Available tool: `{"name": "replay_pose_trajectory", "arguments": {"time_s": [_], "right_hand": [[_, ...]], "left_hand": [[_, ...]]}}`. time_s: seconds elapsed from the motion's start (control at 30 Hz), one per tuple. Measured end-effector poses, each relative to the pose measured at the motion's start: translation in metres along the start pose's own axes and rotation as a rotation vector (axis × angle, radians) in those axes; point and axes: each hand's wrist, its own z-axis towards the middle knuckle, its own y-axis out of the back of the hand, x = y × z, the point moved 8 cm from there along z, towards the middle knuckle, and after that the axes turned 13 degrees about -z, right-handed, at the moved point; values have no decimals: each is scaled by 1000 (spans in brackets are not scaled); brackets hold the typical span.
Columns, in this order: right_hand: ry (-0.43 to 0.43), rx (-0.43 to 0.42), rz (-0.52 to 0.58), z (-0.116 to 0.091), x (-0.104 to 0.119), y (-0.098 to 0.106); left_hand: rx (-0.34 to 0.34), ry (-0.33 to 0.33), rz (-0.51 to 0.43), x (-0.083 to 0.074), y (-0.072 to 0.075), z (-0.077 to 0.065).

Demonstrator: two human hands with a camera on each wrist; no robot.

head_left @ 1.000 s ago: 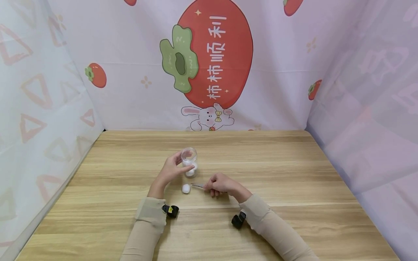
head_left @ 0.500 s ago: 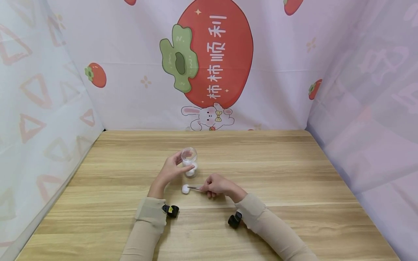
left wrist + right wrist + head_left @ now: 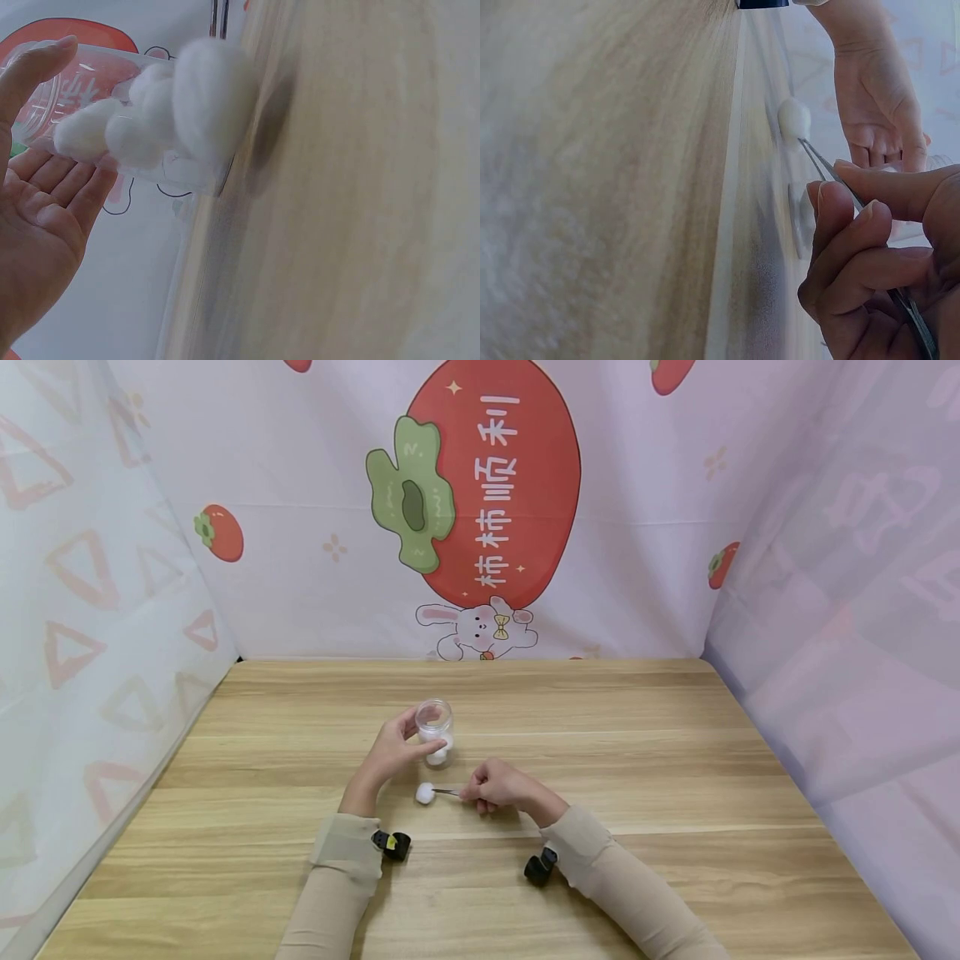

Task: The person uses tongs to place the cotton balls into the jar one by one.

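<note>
My left hand holds a clear jar upright on the table, thumb on its near side and fingers round the back. Through the jar wall, several white cotton balls show in the left wrist view. A single cotton ball is outside, in front of the jar and close over the table, with a dark shadow beside it. My right hand pinches metal tweezers between thumb and fingers. Their tips are at the right side of that cotton ball, close together in the right wrist view.
The wooden table stretches out on both sides of the hands. A printed cloth backdrop rises behind its far edge, and pale curtains stand at left and right. Each sleeve carries a black wrist camera.
The tweezers have moved left from a gap beside the loose cotton ball to its side, and the ball has shifted slightly left. My left hand and the jar have stayed put.
</note>
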Motion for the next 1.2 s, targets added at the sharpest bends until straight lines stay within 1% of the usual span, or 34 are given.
{"name": "replay_pose_trajectory", "arguments": {"time_s": [0.13, 0.33, 0.67, 0.97, 1.2], "right_hand": [[10, 1, 4, 1, -1, 0], [47, 1, 10, -1, 1, 1], [90, 0, 2, -11, 5, 5], [110, -3, 19, -16, 2, 6], [101, -6, 47, -21, 3, 6]], "left_hand": [[1, -4, 0, 0, 0, 0], [4, -7, -1, 0, 0, 0], [2, -2, 8, -2, 0, -1], [-2, 9, 5, -1, 0, 0], [-4, 14, -1, 1, 0, 0]]}}
